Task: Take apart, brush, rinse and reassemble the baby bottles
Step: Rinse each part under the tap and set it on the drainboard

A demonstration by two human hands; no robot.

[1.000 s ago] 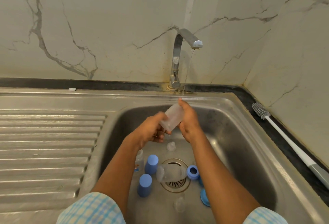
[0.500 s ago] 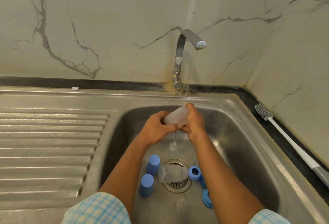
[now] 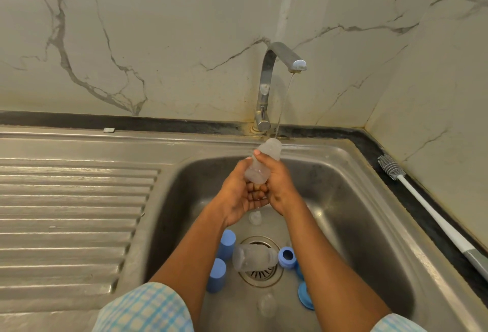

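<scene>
Fingers of the left hand (image 3: 237, 194) are being curled under the lower end of the clear bottle body (image 3: 264, 162), and the right hand (image 3: 281, 186) is being wrapped around its far side, so it is being gripped by both hands above the sink basin (image 3: 369, 226). Compared with 1 second ago, it is being tipped from a slant to nearly upright, and its upper end is now being met by the thin stream from the tap (image 3: 285, 59). Rinsing of this body is therefore judged to be under way, with reassembly not yet begun. The body is being seen as translucent, wet and bare, with no collar or nipple fitted. Below, a 2nd clear bottle (image 3: 250, 257) is being left on the drain strainer (image 3: 260, 277), with 2 blue caps (image 3: 226, 244) at its left and a blue collar ring (image 3: 286, 255) just beside its right end. The bottle brush (image 3: 390, 170) is being left on the counter (image 3: 367, 141), well apart.
</scene>
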